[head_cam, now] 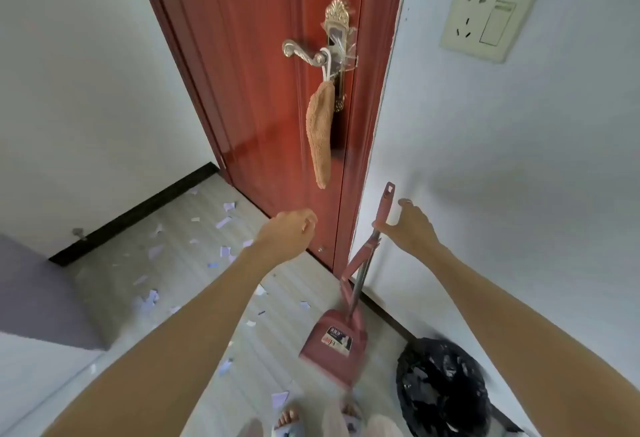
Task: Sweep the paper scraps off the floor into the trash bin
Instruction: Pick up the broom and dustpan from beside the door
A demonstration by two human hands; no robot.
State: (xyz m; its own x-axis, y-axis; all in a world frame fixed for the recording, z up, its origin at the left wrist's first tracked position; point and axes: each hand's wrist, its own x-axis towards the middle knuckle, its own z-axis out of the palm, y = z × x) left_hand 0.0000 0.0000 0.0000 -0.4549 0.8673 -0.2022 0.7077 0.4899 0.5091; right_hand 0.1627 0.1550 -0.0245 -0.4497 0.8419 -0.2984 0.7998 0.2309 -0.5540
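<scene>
A pink broom handle point(385, 206) and its pink dustpan point(332, 339) lean upright against the white wall corner beside the red door. My right hand point(414, 227) is open, its thumb at the handle's upper part and its fingers spread toward the wall, not closed around it. My left hand point(289, 234) hovers in front of the door with its fingers loosely curled on nothing. Several white and pale purple paper scraps point(224, 222) lie scattered over the light wood floor on the left. A trash bin point(443, 388) lined with a black bag stands at the lower right by the wall.
The red door point(249, 73) has a gold lever handle with a tan cloth point(320, 132) hanging from it. A wall socket point(490, 16) sits at the upper right. Grey-purple furniture point(31, 291) fills the left edge. My slippered feet point(287, 419) are at the bottom.
</scene>
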